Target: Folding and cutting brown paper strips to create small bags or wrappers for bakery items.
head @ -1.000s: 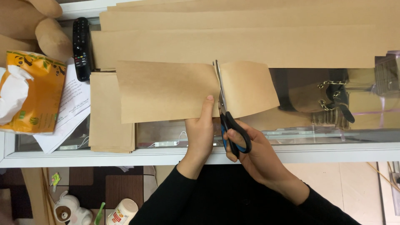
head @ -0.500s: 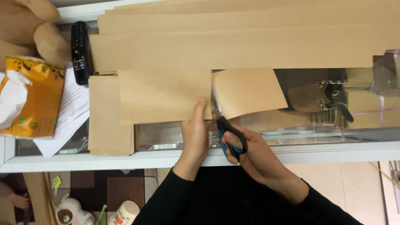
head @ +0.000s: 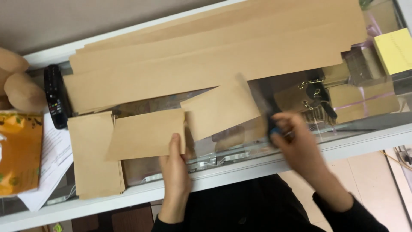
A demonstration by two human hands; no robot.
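Observation:
My left hand (head: pixel 174 165) pinches the right edge of a cut rectangle of brown paper (head: pixel 143 134), holding it flat over the glass tabletop. A second cut brown piece (head: pixel 221 109) lies loose just to its right, tilted. My right hand (head: pixel 296 144) is further right, closed around blue-handled scissors (head: pixel 271 124). The scissors are motion-blurred, with their blades pointing up and to the left, clear of the paper.
Long brown paper strips (head: pixel 214 56) cover the back of the table. A stack of cut brown pieces (head: pixel 92 159) lies at the left, beside white sheets (head: pixel 53 159) and an orange packet (head: pixel 17 150). A black remote (head: pixel 53 96), a plush toy (head: pixel 15 79), a yellow notepad (head: pixel 395 49) and keys (head: pixel 315 96) are around.
The scissors finished cutting through the brown piece, which is now two separate pieces. My right hand has pulled the scissors away to the right; my left hand keeps the left piece.

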